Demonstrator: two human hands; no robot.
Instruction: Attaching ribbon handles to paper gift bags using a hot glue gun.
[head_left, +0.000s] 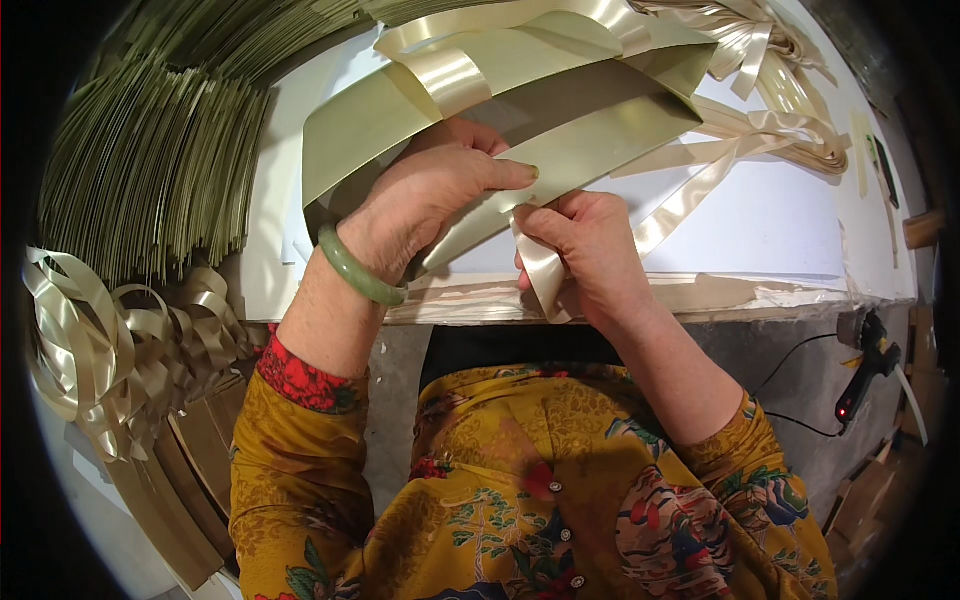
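A pale green card bag (360, 139) lies tilted over the table, its mouth facing me. My left hand (439, 180) reaches into the mouth, fingers inside and thumb over the near wall, gripping that wall. A jade-green bangle (360, 270) circles my left wrist. On the near wall's outer side, my right hand (596, 244) pinches a cream satin ribbon (543, 270) close to a small slit; its end hangs below my fingers. Another ribbon band (454, 79) crosses the bag's far wall. My left fingertips are partly hidden inside the bag.
Stacked flat green card pieces (150, 165) fill the left side. Looped ribbons (97, 345) hang below them. Ribbon bundles (802, 142) lie at the right on white sheets (750, 217). A black glue gun (859, 386) with a red light hangs beyond the table's front edge.
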